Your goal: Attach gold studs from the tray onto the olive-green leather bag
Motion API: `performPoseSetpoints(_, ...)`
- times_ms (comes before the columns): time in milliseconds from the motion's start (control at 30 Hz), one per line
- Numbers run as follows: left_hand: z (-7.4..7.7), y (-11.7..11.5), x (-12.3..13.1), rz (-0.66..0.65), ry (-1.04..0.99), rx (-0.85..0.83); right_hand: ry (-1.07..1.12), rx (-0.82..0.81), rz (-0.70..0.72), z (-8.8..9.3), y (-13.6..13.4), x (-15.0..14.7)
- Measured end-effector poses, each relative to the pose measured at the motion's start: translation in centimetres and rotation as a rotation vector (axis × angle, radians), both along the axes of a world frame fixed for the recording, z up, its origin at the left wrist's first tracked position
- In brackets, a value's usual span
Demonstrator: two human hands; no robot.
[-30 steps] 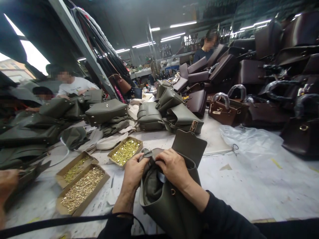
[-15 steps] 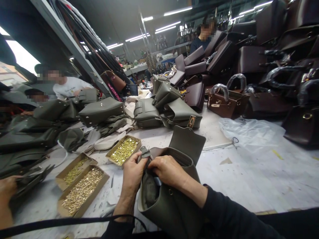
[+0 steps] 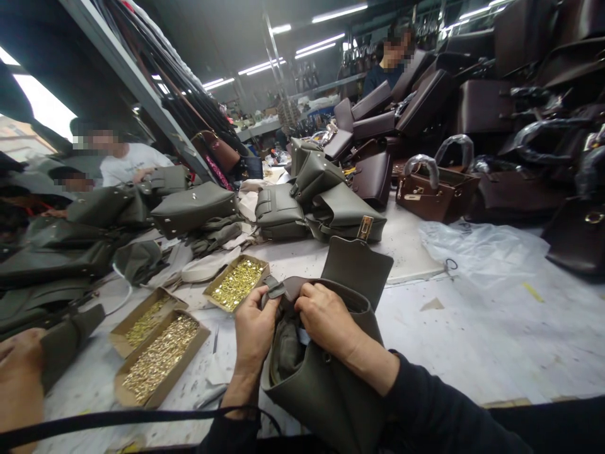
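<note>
An open olive-green handbag [image 3: 326, 384] stands on the white table right in front of me, its flap [image 3: 358, 268] folded back away from me. My left hand [image 3: 253, 331] grips the bag's left rim by a small strap tab [image 3: 274, 288]. My right hand [image 3: 326, 318] is closed over the top opening, fingers curled down inside; what they pinch is hidden. A black strap [image 3: 123, 417] runs across the bottom of the view.
Three cardboard boxes of gold metal fittings [image 3: 158, 359] [image 3: 140, 320] [image 3: 236, 284] lie to the left. Olive bags [image 3: 326, 208] are piled behind and at left, brown bags [image 3: 439, 189] at right. Clear plastic sheet [image 3: 482, 252] lies right. Another person's hand [image 3: 19, 372] is at far left; other people sit beyond.
My hands have shifted slightly on the bag's opening, the right hand pressing a little deeper. The other person's hand at far left has come further into view.
</note>
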State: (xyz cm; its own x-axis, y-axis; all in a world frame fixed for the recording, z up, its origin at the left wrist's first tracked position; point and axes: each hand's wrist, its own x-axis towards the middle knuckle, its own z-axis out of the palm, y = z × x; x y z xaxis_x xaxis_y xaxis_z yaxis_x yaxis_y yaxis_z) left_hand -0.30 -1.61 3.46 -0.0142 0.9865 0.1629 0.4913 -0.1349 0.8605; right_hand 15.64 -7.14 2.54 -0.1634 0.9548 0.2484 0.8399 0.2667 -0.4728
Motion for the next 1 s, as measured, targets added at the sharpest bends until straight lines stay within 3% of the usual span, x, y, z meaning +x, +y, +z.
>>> performPoseSetpoints(100, 0.2, -0.4, 0.3, 0.009, 0.024, 0.037, 0.017, 0.007, 0.049, 0.4, 0.2, 0.3)
performPoseSetpoints(233, 0.3, -0.4, 0.2, -0.024, 0.005, 0.018, 0.088, 0.196, -0.031, 1.4, 0.9, 0.5)
performPoseSetpoints(333, 0.3, -0.1, -0.1, -0.052, -0.063, -0.037, 0.042, 0.250, 0.034, 2.0, 2.1, 0.5)
performPoseSetpoints(433, 0.4, 0.3, -0.4, -0.050, -0.120, -0.100, 0.006, 0.162, 0.101, 1.9, 3.4, 0.4)
performPoseSetpoints(800, 0.7, 0.8, -0.4, -0.152, -0.306, -0.365, 0.260, -0.149, -0.003, 1.7, 5.7, 1.9)
performPoseSetpoints(1000, 0.4, 1.0, -0.6, -0.165, -0.339, -0.357, 0.455, -0.158, 0.204, 1.0, 6.3, 3.0)
